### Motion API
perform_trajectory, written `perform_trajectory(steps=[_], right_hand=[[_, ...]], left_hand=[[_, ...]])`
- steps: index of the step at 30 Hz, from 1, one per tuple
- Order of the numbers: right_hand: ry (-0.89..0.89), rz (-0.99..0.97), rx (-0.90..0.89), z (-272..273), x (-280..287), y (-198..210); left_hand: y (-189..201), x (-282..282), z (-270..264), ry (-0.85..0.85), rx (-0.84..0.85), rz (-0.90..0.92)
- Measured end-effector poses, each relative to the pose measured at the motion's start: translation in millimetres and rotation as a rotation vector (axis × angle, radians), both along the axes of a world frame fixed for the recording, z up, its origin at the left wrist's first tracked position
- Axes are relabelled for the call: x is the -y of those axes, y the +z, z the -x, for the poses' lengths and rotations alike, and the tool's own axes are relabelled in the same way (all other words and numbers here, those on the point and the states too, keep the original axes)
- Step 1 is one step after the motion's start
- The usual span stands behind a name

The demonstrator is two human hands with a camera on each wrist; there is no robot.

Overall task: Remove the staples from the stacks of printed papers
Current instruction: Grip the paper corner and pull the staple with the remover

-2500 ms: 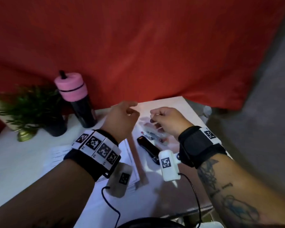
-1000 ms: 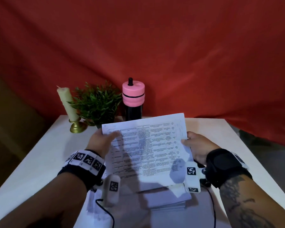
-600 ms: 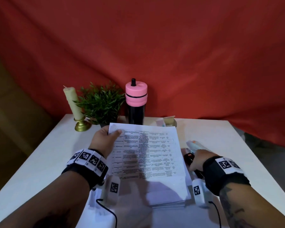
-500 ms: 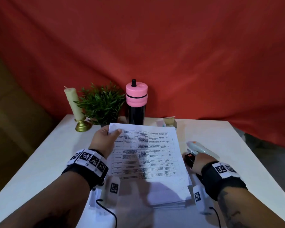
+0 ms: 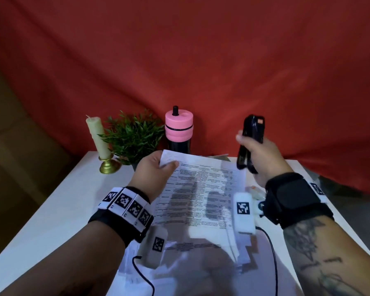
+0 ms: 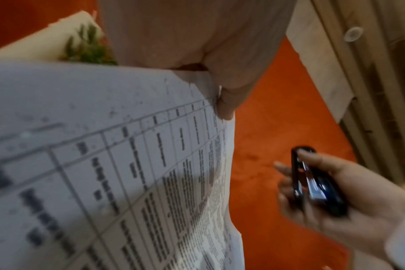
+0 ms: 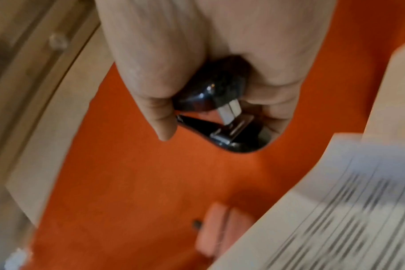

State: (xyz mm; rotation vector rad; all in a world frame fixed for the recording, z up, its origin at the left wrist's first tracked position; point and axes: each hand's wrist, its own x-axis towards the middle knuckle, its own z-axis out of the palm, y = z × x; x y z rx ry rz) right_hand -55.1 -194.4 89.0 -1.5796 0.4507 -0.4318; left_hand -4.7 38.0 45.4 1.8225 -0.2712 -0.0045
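White printed sheets (image 5: 203, 189) are the thing in hand: a stapled set, lifted clear of the desk (image 5: 51, 210) at its far end, with its far-left corner pinched between the thumb and fingers of the left hand (image 5: 154, 174). In the left wrist view the thumb presses right at that corner, where a small metal glint may be the staple; it is too blurred to be sure. Beneath the raised set lies a further pile of papers (image 5: 201, 251) on the desk, near the person.

The right hand (image 5: 259, 154) is held up, off to the right of the sheets and apart from them, its fingers wrapped round a black stapler-like tool (image 5: 251, 137); the right wrist view shows its two black halves slightly parted, with metal parts between.

Judging from this, the work stands at an early point for this set: the tool is picked up, the corner is presented, but the tool has not met the paper, so the staple is not yet out. How many sets in the lower pile are already done cannot be told.

As for writing, the sheets carry a ruled table with dense dark text, none of it legible. No brand shows on the tool. The wrist bands bear only black-and-white square code markers.
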Motion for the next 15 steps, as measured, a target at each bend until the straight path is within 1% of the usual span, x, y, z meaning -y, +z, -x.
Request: perform_trajectory(steps=[2, 4, 6, 8, 11, 15], right_hand=[[0.007, -0.24, 0.129, -4, -20, 18], [-0.012, -0.348, 0.264, -4, -36, 32], [-0.029, -0.303, 0.359, -3, -47, 40], [-0.028, -0.205, 0.402, 2, -58, 43], [-0.022, -0.09, 0.45, 7, -69, 43], [-0.049, 0.004, 0.496, 9, -72, 44]], left_hand=[[13, 7, 5, -0.048, 0.056, -0.025], [27, 13, 12, -0.109, 0.122, -0.032], [38, 19, 19, -0.159, 0.194, -0.048], [46, 23, 26, -0.194, 0.258, -0.062], [57, 27, 36, -0.19, 0.342, -0.063], [64, 32, 45, -0.18, 0.388, -0.046]])
